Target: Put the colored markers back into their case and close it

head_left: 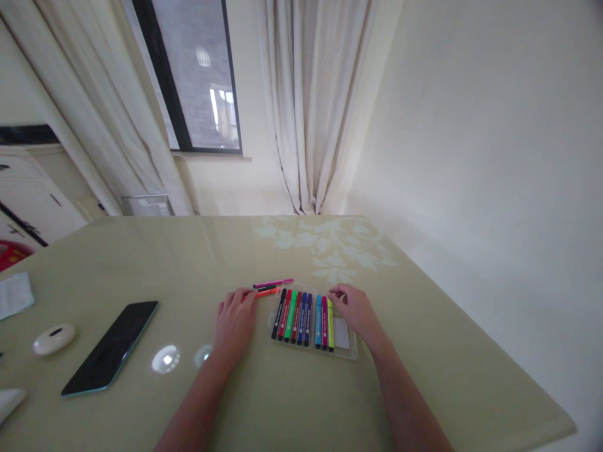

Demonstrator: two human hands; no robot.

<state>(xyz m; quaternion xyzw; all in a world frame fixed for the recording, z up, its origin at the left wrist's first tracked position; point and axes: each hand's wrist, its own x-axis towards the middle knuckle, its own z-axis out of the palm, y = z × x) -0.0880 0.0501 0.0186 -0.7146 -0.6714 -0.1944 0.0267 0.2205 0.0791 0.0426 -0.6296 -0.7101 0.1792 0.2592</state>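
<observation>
At the lower centre of the frame, a case (347,353) is lying open with a row of markers (296,317), seemingly light, stiff and smooth, best gripped mid-barrel. The left hand (235,317) is bending its fingers over the orange marker (269,292), upper left of the case; the right hand (354,307) is curling its fingers beside the yellow marker's (330,328) upper end. Whether either is pinching is unclear.

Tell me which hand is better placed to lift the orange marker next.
Probably the left: the left hand has its fingers at the orange marker, while the right hand is across the marker case, near the yellow marker.
</observation>
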